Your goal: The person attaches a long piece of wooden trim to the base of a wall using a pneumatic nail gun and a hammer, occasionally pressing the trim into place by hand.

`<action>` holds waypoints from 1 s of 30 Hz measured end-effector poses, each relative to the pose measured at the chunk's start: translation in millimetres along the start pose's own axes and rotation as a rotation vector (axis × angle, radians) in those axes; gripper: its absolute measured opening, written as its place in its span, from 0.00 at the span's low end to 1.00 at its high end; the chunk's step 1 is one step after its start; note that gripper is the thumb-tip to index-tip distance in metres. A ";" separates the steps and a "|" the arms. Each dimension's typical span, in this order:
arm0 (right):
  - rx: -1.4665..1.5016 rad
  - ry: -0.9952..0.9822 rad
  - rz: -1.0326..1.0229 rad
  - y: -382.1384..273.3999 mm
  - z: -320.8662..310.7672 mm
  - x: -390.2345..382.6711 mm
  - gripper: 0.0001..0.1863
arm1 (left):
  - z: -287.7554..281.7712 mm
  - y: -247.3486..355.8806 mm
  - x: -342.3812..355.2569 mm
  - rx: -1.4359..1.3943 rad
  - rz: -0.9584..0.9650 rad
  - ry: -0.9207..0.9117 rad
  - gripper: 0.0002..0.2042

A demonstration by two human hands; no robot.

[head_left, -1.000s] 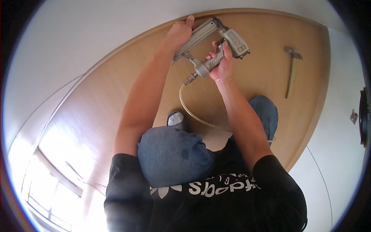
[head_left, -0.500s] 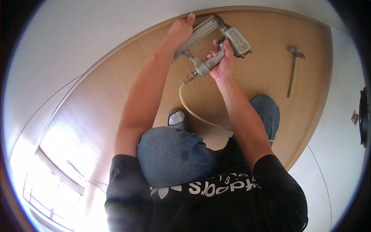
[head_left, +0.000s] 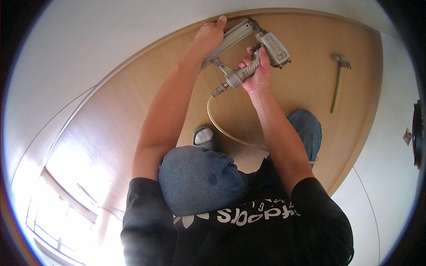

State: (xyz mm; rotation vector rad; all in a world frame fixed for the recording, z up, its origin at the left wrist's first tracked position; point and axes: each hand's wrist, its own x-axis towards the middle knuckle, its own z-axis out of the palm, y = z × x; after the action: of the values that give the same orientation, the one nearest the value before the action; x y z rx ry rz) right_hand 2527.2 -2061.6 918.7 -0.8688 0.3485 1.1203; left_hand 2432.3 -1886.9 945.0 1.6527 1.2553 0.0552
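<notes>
My right hand (head_left: pixel 259 79) is wrapped round the handle of a grey metal air nail gun (head_left: pixel 276 49), with its long magazine slanting down to the left. The gun's nose end is up against the wooden skirting strip (head_left: pixel 288 10) at the foot of the far wall. A clear yellowish air hose (head_left: pixel 212 116) runs from the handle's coupling back toward my knees. My left hand (head_left: pixel 209 39) is on that strip, left of the gun's nose, thumb stretched over its top edge. Its other fingers are mostly hidden behind the hand and magazine.
A claw hammer (head_left: pixel 339 84) lies on the wood-look floor (head_left: pixel 306 66) at the right. My bent knees (head_left: pixel 199 177) and one slippered foot (head_left: pixel 204 136) are close below the hose. White walls (head_left: pixel 111 35) curve round, and a bright railed opening (head_left: pixel 57 221) is at lower left.
Hardly anything differs: both hands and the nail gun have shifted very slightly rightward in the picture, along with the whole scene. The grips look the same.
</notes>
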 end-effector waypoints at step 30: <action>-2.318 -0.118 -0.276 -107.3 29.6 -7.1 0.28 | -84.2 -83.2 -22.7 0.406 0.070 0.260 0.21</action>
State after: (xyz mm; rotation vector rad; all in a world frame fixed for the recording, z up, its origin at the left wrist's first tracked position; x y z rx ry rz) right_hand 2614.6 -2061.1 988.0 -2.6163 -1.5232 0.8933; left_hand 2317.3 -1851.9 937.0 2.0913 1.4743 0.0624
